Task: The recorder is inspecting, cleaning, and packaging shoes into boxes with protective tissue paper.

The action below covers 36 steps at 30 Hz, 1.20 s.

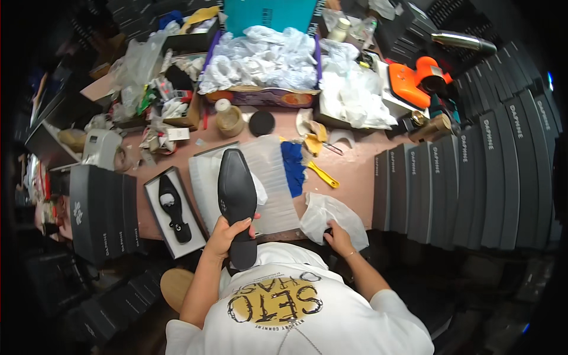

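A black shoe [236, 183] is held up with its sole facing me, and my left hand [234, 232] is wrapped round it near the heel. My right hand [339, 238] is closed on a thin white wrapping sheet [331, 207] at the table's front edge. Something small and dark shows at its fingertips, too little to name. Left of the shoe, an open grey-black shoebox [199, 241] holds another black shoe [171, 207] with white stuffing in it. Under the held shoe lies a translucent ribbed sheet [275, 177].
Rows of dark shoeboxes stand at the right [467, 183] and left [103, 207]. Behind lie a blue cloth [292, 168], a yellow-handled tool [323, 175], a jar [229, 121], a box of crumpled paper [260, 62] and an orange tool [408, 86].
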Tool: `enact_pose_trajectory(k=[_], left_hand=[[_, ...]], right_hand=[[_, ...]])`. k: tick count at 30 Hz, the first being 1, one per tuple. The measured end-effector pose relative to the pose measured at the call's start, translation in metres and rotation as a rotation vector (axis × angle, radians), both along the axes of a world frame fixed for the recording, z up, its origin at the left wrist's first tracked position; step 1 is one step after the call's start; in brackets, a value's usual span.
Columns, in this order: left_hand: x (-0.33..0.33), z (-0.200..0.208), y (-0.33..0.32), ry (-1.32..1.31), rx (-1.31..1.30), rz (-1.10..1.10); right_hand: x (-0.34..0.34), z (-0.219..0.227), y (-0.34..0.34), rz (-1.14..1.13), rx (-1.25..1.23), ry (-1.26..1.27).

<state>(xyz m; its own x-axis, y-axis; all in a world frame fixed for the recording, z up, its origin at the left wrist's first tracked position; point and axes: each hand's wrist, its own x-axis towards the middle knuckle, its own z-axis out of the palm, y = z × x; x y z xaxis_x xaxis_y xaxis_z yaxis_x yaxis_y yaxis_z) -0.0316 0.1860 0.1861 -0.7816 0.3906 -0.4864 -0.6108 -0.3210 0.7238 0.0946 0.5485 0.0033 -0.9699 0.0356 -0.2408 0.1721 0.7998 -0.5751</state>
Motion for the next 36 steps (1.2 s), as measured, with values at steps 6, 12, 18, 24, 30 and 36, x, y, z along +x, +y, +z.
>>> enact_pose_trajectory(k=[6,12,18,24,30,36], left_hand=[[-0.004,0.025,-0.060,0.166,0.046,0.264],[0.030,0.024,-0.072,0.223,0.256,0.176],[0.047,0.026,-0.066,0.103,0.244,0.328],[0.058,0.000,-0.070,-0.041,0.153,0.504],[0.046,-0.002,-0.038,-0.012,0.026,0.283],[0.053,-0.015,-0.035,-0.079,0.111,0.289]], right_hand=[[-0.067,0.138,-0.010,-0.327,-0.896,-0.098],[-0.173,0.228,-0.160,0.211,-1.128,-0.105],[-0.166,0.036,-0.281,1.088,0.112,-0.415],[-0.191,0.181,-0.227,0.968,-0.246,-0.120],[-0.189,0.201,-0.255,0.868,-0.509,0.554],[-0.209,0.180,-0.271,0.819,-0.393,0.537]])
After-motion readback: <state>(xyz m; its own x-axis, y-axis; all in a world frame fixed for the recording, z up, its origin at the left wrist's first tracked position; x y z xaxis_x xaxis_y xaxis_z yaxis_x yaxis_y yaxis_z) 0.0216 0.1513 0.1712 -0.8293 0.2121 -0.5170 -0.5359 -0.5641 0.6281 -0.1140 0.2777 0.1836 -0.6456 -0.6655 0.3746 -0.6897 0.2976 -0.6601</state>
